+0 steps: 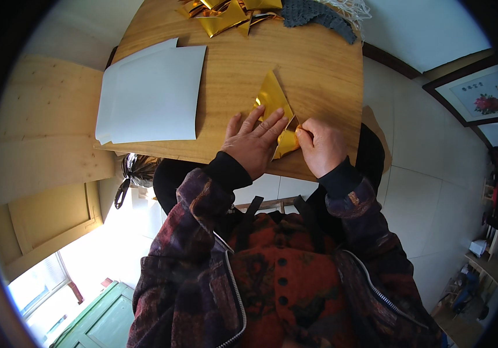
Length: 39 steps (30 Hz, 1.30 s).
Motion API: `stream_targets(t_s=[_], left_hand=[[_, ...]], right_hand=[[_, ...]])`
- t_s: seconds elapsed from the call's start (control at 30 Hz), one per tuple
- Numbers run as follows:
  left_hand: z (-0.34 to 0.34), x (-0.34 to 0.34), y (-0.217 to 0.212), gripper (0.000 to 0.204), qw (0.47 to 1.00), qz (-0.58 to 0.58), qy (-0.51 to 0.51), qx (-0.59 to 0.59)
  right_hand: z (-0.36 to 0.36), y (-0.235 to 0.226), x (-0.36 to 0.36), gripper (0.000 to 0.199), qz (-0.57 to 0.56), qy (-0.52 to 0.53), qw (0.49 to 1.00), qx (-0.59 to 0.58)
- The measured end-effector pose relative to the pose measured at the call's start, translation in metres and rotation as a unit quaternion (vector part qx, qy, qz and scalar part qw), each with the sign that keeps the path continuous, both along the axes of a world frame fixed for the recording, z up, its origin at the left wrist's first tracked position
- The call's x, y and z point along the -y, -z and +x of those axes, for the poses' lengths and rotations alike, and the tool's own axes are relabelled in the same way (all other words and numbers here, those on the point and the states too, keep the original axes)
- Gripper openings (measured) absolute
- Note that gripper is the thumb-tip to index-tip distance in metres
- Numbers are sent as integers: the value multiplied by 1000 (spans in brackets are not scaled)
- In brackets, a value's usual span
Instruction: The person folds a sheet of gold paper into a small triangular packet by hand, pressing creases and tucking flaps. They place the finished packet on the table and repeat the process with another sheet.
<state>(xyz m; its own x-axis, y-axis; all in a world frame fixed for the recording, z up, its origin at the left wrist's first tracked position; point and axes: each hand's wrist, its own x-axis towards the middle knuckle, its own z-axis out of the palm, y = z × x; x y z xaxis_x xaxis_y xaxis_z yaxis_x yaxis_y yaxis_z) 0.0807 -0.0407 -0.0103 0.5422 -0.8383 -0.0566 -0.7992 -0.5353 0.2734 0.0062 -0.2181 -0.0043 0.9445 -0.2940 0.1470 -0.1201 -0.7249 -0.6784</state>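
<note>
A sheet of shiny gold foil paper [271, 93], partly folded to a pointed triangle, lies near the front edge of the wooden table. My left hand [253, 136] rests flat on it with the fingers spread, pressing it to the tabletop. At the sheet's lower right, my right hand [320, 144] is closed, thumb and curled fingers pinching the edge of a folded-over gold flap. My left fingers hide part of the paper between the upper point and this flap.
White sheets [153, 95] lie stacked at the table's left. Along the far edge are several folded gold foil pieces [223, 17], a dark grey crumpled strip [318, 16] and white stringy netting [350, 8]. A black plastic bag [139, 168] hangs below the left edge.
</note>
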Motion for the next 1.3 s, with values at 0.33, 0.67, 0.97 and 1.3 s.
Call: stream_targets(t_s=[0.33, 0.67, 0.97, 1.3], left_hand=[[1, -1, 2, 55, 1000, 13, 5, 3], [-8, 8, -1, 61, 995, -51, -72, -45], [-14, 14, -5, 69, 992, -46, -102, -60], [-9, 5, -8, 69, 998, -18, -42, -46]], right_hand=[[-16, -6, 0, 6, 88, -29, 995, 37], [-46, -5, 15, 27, 84, -162, 982, 56], [-48, -9, 22, 21, 118, -163, 979, 27], [-27, -16, 9, 9, 106, -46, 992, -54]])
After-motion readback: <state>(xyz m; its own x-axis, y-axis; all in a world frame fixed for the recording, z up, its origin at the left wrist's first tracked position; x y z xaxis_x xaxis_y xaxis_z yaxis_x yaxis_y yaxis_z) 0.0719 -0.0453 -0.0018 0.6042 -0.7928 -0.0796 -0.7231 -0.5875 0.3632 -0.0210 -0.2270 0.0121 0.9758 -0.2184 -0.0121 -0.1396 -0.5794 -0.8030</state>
